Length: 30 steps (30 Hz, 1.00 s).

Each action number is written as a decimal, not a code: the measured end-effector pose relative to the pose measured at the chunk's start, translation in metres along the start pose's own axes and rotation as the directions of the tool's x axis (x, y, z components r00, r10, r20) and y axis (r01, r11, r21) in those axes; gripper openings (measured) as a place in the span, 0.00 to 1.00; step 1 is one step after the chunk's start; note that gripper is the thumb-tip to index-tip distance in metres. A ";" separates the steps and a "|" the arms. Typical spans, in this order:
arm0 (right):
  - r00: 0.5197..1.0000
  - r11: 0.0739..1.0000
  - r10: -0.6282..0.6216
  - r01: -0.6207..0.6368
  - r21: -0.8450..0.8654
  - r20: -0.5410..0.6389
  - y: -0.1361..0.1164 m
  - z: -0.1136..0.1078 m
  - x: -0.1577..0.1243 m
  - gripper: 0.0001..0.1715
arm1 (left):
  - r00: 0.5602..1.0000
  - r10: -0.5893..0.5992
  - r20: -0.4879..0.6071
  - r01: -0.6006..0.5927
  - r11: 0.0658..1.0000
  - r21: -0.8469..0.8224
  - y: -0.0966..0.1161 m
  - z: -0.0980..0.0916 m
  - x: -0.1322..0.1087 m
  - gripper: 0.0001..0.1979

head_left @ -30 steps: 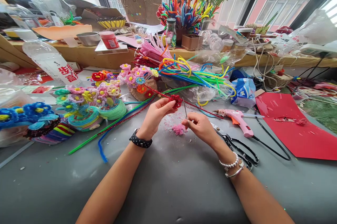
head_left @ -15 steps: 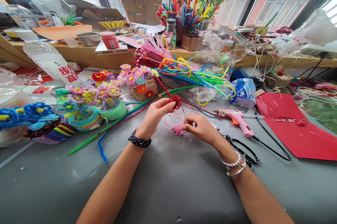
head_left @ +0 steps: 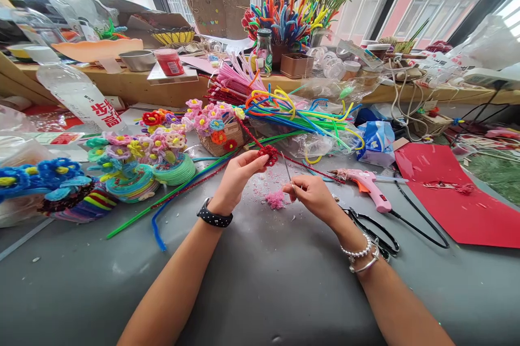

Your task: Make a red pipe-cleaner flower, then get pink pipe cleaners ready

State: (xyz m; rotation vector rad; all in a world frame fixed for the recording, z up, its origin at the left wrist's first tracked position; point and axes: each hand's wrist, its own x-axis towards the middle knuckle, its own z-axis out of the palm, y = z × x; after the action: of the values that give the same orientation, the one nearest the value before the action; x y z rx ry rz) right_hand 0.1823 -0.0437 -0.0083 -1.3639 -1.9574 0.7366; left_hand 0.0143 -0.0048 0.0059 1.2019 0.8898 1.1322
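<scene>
Holding red tinsel and rod

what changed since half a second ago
The right hand has risen slightly, with the thin tool it holds. Nothing was taken up or let go. The left hand still pinches the red sparkly piece; the glue gun and red sheet lie as they were.

The left hand partly hides the red tinsel piece, while the picture's edge crops the blue flowers.

Head camera looks forward and down
</scene>
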 end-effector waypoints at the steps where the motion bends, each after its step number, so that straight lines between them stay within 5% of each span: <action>1: 1.000 1.000 0.005 -0.005 0.017 -0.007 0.001 0.000 0.000 0.30 | 1.000 -0.002 0.000 0.002 1.000 -0.003 0.000 0.000 0.000 0.09; 11: 0.997 0.995 -0.035 0.042 -0.096 0.066 0.002 0.003 -0.001 0.35 | 0.984 -0.083 0.159 0.074 0.995 0.063 0.001 0.006 -0.004 0.09; 30: 0.994 0.993 -0.068 0.059 -0.100 -0.089 0.006 0.001 0.000 0.25 | 0.985 -0.089 0.146 0.097 0.994 -0.047 0.002 0.004 -0.002 0.09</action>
State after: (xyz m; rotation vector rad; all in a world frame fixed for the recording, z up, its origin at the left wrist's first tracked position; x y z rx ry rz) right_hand 0.1848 -0.0417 -0.0134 -1.3604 -1.9758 0.5452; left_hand 0.0175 -0.0078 0.0080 1.1704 0.7931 0.9761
